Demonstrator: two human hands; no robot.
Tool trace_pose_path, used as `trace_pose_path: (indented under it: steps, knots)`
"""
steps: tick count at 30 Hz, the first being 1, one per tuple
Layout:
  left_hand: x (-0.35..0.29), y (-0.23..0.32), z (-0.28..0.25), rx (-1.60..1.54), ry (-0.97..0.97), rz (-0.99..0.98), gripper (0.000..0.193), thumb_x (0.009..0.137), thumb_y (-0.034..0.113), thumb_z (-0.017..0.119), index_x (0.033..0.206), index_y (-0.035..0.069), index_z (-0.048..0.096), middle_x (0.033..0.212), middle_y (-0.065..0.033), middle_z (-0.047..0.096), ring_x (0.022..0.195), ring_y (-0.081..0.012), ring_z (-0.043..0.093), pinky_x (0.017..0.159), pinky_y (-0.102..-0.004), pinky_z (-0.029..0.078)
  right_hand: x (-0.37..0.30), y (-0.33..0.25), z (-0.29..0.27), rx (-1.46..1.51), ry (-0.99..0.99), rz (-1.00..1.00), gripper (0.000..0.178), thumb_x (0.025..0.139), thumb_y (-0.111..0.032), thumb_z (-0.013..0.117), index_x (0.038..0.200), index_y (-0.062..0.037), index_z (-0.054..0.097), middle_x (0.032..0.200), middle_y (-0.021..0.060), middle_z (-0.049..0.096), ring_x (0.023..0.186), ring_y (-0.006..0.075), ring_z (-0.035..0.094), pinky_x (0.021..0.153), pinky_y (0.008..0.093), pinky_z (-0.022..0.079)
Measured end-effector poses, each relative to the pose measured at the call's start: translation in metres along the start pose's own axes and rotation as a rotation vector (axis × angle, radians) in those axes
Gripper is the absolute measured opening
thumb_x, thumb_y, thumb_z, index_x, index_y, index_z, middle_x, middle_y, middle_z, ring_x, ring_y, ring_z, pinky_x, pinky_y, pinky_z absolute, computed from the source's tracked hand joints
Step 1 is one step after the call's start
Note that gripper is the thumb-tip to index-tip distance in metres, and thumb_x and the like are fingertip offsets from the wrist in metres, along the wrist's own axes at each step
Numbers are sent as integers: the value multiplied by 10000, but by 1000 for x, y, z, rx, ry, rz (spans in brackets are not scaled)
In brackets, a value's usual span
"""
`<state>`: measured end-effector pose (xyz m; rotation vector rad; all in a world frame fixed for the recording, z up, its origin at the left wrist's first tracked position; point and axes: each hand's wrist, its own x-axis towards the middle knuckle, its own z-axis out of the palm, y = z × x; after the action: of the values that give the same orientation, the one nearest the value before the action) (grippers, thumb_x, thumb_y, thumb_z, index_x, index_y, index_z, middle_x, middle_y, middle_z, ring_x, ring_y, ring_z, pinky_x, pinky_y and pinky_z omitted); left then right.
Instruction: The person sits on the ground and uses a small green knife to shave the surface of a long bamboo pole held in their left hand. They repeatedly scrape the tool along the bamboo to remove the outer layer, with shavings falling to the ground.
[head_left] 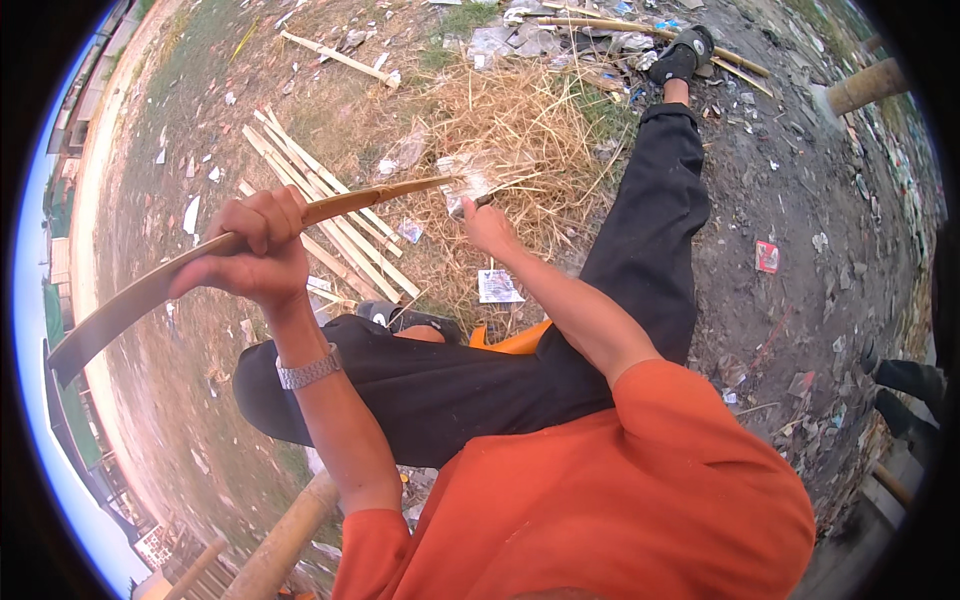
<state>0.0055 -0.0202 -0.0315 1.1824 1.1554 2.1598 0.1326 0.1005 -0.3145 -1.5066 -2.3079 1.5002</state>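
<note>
My left hand (255, 245) is closed around a long, flat bamboo strip (340, 205), which is raised at a slant. One end of the strip reaches far left toward me, and its thin far end (440, 183) lies over the straw. Beside that far end, my right hand (487, 228) is closed on what looks like a knife (472, 206); only a short dark part shows, and the fingers hide the rest. The strip's tip is close to this blade, but I cannot tell whether they touch. Pale shavings (475, 178) lie just beyond.
Several split bamboo strips (335, 215) lie on the ground beyond my left hand. A heap of dry straw-like shavings (530, 130) spreads between my legs. An orange seat edge (510, 340) shows beneath me. Bamboo poles (285, 540) stand at lower left; another person's legs (910, 395) are at far right.
</note>
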Motion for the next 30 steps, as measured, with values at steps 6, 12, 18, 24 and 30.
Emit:
trace_pose_path:
  steps: [6, 12, 18, 24, 30]
  knots:
    - [-4, -1, -3, -2, 19, 46, 783, 649, 892, 195, 562, 117, 261, 459, 22, 188, 435, -115, 154, 481, -295, 178, 0, -14, -2, 67, -210, 25, 722, 946, -509, 260, 926, 107, 637, 976, 361, 585, 977, 471, 570, 871, 505, 442]
    - [3, -1, -13, -75, -2, 19, 771, 646, 896, 247, 560, 130, 252, 481, 30, 183, 451, -116, 149, 495, -294, 167, 34, 4, 15, 7, -14, 65, 753, 952, -505, 232, 836, 117, 640, 806, 347, 605, 841, 491, 596, 804, 516, 470]
    - [7, -4, 3, -15, -26, 18, 770, 655, 891, 245, 549, 128, 249, 471, 27, 189, 439, -115, 159, 487, -294, 162, 59, 52, 36, -47, 82, 157, 760, 947, -523, 223, 912, 114, 636, 952, 358, 591, 968, 470, 574, 896, 506, 430]
    - [-1, 1, -11, -83, -16, 17, 771, 651, 892, 245, 552, 127, 244, 477, 30, 184, 445, -117, 149, 491, -297, 163, 31, 17, 7, -42, -146, 205, 709, 941, -525, 241, 1132, 72, 573, 1167, 322, 532, 1125, 414, 515, 967, 466, 394]
    - [5, 2, -8, -51, -52, 26, 782, 650, 891, 222, 553, 116, 273, 452, 16, 236, 420, -127, 192, 469, -296, 194, 35, 21, -11, -135, -19, 172, 705, 945, -525, 246, 988, 56, 644, 1035, 289, 607, 982, 369, 601, 880, 451, 449]
